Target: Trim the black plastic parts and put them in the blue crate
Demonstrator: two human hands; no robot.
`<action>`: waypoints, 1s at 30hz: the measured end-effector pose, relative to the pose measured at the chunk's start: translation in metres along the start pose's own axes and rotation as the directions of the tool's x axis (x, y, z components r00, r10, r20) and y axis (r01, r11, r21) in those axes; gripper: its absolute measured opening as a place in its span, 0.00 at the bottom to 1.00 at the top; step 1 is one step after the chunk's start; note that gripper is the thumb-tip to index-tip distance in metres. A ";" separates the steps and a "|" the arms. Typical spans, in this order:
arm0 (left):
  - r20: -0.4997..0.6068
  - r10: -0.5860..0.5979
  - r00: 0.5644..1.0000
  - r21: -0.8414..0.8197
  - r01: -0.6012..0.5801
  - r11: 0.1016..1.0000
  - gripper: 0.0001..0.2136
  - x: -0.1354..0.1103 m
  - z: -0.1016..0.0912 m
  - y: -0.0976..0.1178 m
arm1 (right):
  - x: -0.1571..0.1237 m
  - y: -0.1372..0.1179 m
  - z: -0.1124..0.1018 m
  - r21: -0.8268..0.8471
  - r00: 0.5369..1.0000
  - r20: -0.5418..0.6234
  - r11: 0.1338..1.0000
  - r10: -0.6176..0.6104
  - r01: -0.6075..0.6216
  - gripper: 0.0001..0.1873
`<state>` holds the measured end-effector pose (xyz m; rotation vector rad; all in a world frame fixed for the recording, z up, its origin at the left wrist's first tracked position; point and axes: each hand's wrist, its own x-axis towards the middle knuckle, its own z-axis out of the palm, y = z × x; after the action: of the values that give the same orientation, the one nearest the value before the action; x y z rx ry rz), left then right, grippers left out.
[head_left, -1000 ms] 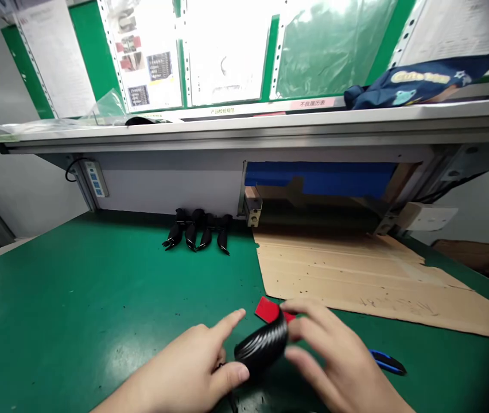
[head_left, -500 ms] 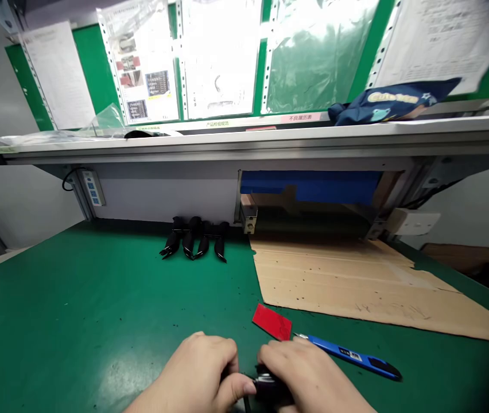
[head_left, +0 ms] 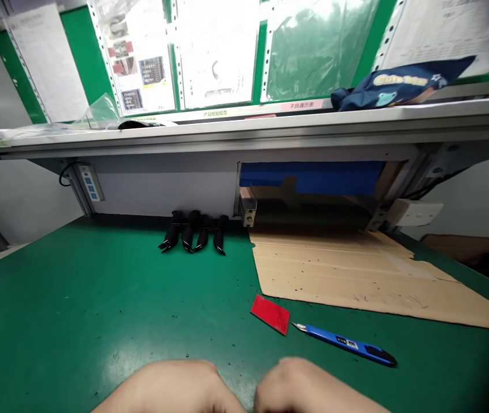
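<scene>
Only the backs of my two hands show at the bottom edge of the view. My left hand point(head_left: 175, 389) and my right hand point(head_left: 309, 388) lie close together over the green mat point(head_left: 76, 310). Their fingers are below the frame, so any object they hold is hidden. A red card point(head_left: 271, 314) lies on the mat just beyond my right hand. A blue utility knife point(head_left: 344, 343) lies to its right, blade tip pointing left toward the card.
Several black curved parts point(head_left: 194, 235) sit in a row at the back under the shelf point(head_left: 244, 133). A flat cardboard sheet point(head_left: 365, 278) covers the right rear of the mat. A power strip point(head_left: 86, 182) hangs at the left. A dark blue bag point(head_left: 395, 86) rests on the shelf.
Both hands have drawn back toward me with the black curved part, which has dropped out of view. The red card and blue knife, partly covered before, now lie exposed.
</scene>
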<state>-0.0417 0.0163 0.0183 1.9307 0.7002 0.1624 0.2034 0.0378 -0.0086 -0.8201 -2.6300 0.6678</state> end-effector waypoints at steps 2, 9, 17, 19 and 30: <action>-0.156 -0.010 0.988 -0.174 -0.018 0.985 0.10 0.003 -0.002 0.005 | 0.002 0.008 -0.012 0.180 0.938 -0.257 0.965 0.232 -0.189 0.07; -0.713 -0.243 0.658 -0.483 -0.209 0.851 0.17 0.031 0.012 -0.010 | 0.008 0.016 -0.020 0.265 0.710 -0.547 0.896 0.443 -0.355 0.18; -0.357 -0.175 0.918 -0.926 -0.322 0.197 0.18 0.041 0.030 -0.023 | 0.011 0.019 0.001 -0.092 0.853 -0.446 0.933 0.273 -0.347 0.19; -0.311 -0.172 0.935 -0.934 -0.267 0.235 0.21 0.041 0.029 -0.021 | 0.009 0.016 -0.008 -0.093 0.862 -0.437 0.940 0.257 -0.328 0.17; -0.732 -0.283 0.620 -0.402 -0.058 0.914 0.18 0.012 -0.021 -0.010 | -0.001 -0.009 -0.030 -0.187 0.977 -0.061 0.959 0.204 -0.212 0.28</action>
<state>-0.0445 0.0418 0.0172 1.3507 1.2531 1.0455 0.2124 0.0414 0.0212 -1.1667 -2.6232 0.4449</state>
